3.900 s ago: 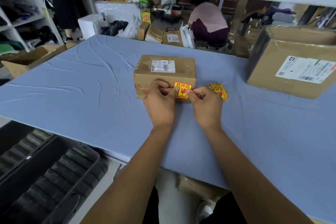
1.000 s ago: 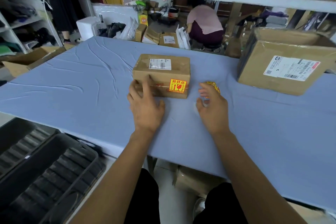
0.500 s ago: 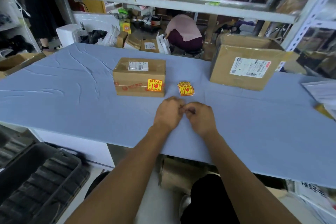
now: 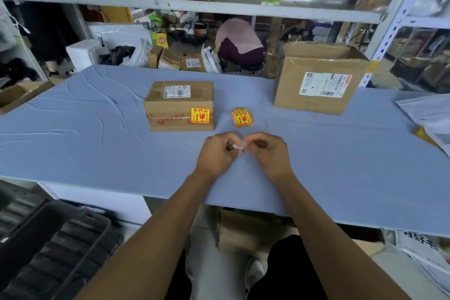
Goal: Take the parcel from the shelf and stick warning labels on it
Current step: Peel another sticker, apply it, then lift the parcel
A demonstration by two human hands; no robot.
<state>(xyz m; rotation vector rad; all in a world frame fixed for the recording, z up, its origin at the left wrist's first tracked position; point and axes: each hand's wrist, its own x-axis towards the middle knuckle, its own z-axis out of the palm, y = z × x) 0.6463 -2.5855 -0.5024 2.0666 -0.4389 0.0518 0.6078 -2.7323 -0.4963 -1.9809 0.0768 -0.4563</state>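
Observation:
A small brown cardboard parcel point(image 4: 179, 105) lies on the blue table point(image 4: 73, 129), with a white shipping label on top and one yellow-and-red warning label point(image 4: 200, 115) stuck on its near face. A small stack of the same warning labels point(image 4: 241, 118) lies on the table just right of the parcel. My left hand point(image 4: 216, 153) and my right hand point(image 4: 270, 151) meet in front of the parcel, fingertips pinching a small pale scrap of backing paper point(image 4: 238, 146) between them. Both hands are clear of the parcel.
A larger open cardboard box point(image 4: 319, 80) stands at the back right. White papers point(image 4: 428, 114) lie at the table's right edge. A shelf beam point(image 4: 194, 6) runs overhead. A person crouches among boxes behind the table. Black crates point(image 4: 48, 251) stand at my lower left.
My left hand has left the parcel and my right hand has left the label stack. Both came together nearer me, holding a small pale scrap. The camera has shifted right.

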